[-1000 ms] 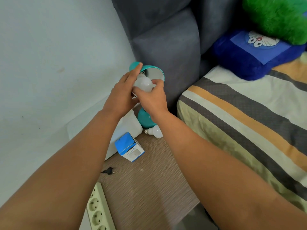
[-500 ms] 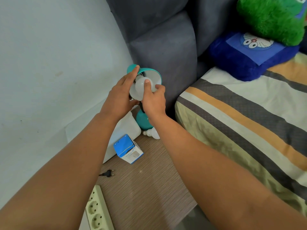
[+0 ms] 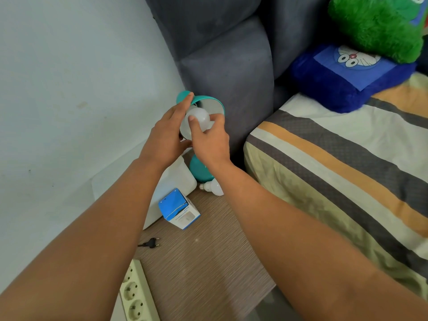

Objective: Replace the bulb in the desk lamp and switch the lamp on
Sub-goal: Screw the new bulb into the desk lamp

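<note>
The right hand [image 3: 209, 144] pinched the white bulb [image 3: 199, 118] inside the teal lamp shade [image 3: 209, 101]; the left hand [image 3: 166, 140], at nine o'clock of it, gripped the shade's rim; a spare bulb [image 3: 214, 187] lay at the lamp base [image 3: 196, 170].

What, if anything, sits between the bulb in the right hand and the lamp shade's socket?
Nothing visible. The right hand holds the bulb at the teal shade's mouth; the left hand steadies the shade from outside. The socket itself is hidden.
</note>
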A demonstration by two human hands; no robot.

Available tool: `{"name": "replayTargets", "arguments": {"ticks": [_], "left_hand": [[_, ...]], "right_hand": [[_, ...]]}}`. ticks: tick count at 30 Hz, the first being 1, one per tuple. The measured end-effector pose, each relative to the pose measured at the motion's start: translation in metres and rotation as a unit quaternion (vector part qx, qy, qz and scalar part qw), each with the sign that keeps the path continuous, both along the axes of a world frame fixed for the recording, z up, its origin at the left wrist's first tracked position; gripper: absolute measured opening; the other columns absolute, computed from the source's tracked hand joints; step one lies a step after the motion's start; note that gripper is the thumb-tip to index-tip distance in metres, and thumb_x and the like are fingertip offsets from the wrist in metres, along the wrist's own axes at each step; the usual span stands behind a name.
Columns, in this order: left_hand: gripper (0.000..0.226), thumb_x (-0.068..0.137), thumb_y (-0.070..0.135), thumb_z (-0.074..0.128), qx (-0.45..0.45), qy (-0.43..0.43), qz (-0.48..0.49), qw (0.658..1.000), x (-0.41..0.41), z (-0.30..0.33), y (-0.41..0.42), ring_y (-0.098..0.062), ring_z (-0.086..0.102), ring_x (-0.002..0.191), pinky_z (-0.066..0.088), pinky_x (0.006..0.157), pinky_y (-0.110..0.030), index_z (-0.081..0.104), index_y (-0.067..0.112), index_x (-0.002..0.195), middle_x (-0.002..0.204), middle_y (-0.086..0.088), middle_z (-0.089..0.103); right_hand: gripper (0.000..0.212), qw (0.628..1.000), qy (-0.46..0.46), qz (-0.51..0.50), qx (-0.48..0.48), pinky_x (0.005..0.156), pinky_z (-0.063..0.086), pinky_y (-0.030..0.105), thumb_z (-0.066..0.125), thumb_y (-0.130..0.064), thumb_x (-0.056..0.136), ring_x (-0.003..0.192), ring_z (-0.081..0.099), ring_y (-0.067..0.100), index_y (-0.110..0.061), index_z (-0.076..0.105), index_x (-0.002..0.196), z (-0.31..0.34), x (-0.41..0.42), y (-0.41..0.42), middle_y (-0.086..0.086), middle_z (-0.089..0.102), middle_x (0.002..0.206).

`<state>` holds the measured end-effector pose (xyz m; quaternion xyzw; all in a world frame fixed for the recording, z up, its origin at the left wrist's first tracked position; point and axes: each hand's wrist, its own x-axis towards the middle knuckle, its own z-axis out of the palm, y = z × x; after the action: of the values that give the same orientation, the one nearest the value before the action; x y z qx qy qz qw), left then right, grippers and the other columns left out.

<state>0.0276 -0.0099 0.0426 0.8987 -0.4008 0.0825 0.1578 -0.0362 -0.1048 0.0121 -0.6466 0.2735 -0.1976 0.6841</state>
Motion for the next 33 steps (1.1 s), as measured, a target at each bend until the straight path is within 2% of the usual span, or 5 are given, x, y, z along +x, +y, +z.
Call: {"name": "replayTargets", "arguments": {"ticks": [9, 20, 24, 28, 33], "left_hand": [[0.092, 0.087, 0.027, 0.075, -0.004, -0.003, -0.001, 1.0, 0.004, -0.002, 0.001, -0.026, 0.047, 0.136, 0.043, 0.108, -0.045, 0.015, 0.032, 0.156, 0.154, -0.002, 0.041], [0.092, 0.086, 0.023, 0.076, -0.007, 0.005, -0.001, 1.0, 0.003, -0.001, 0.001, -0.026, 0.048, 0.135, 0.044, 0.108, -0.045, 0.016, 0.033, 0.156, 0.154, -0.002, 0.042], [0.093, 0.085, 0.024, 0.077, -0.015, 0.007, -0.003, 1.0, 0.003, -0.001, 0.002, -0.026, 0.048, 0.135, 0.046, 0.106, -0.046, 0.017, 0.032, 0.156, 0.153, -0.003, 0.043], [0.095, 0.084, 0.022, 0.078, -0.016, 0.01, -0.002, 1.0, 0.003, 0.0, 0.002, -0.026, 0.048, 0.135, 0.048, 0.105, -0.048, 0.016, 0.032, 0.156, 0.154, -0.002, 0.042], [0.094, 0.085, 0.023, 0.078, -0.02, 0.013, -0.006, 1.0, 0.001, 0.0, 0.001, -0.026, 0.049, 0.133, 0.048, 0.105, -0.045, 0.018, 0.031, 0.156, 0.153, -0.003, 0.042]], "right_hand": [[0.058, 0.997, 0.007, 0.002, 0.079, 0.095, 0.053, 0.041, 0.045, -0.052, 0.097, 0.119, 0.054, 0.027, -0.025, 0.028, 0.146, 0.006, -0.001, -0.002, 0.009, 0.05, 0.136], [0.049, 1.0, 0.006, 0.009, 0.026, 0.058, 0.042, 0.016, 0.054, -0.054, 0.093, 0.09, 0.061, 0.017, -0.014, 0.051, 0.122, 0.002, 0.002, -0.004, 0.006, 0.065, 0.112], [0.065, 0.997, 0.063, 0.054, 0.002, 0.073, 0.051, 0.032, 0.037, -0.066, 0.094, 0.093, 0.062, 0.024, -0.008, 0.066, 0.102, 0.004, 0.001, -0.01, 0.008, 0.067, 0.1], [0.058, 0.998, 0.065, 0.015, 0.021, 0.091, 0.052, 0.042, 0.045, -0.061, 0.093, 0.108, 0.058, 0.027, -0.013, 0.049, 0.125, 0.0, 0.001, -0.008, 0.01, 0.058, 0.123], [0.037, 0.997, -0.055, -0.051, -0.025, 0.078, 0.045, 0.021, 0.052, -0.035, 0.099, 0.1, 0.049, 0.013, -0.025, 0.04, 0.132, -0.003, 0.001, -0.003, 0.007, 0.046, 0.13]]}}
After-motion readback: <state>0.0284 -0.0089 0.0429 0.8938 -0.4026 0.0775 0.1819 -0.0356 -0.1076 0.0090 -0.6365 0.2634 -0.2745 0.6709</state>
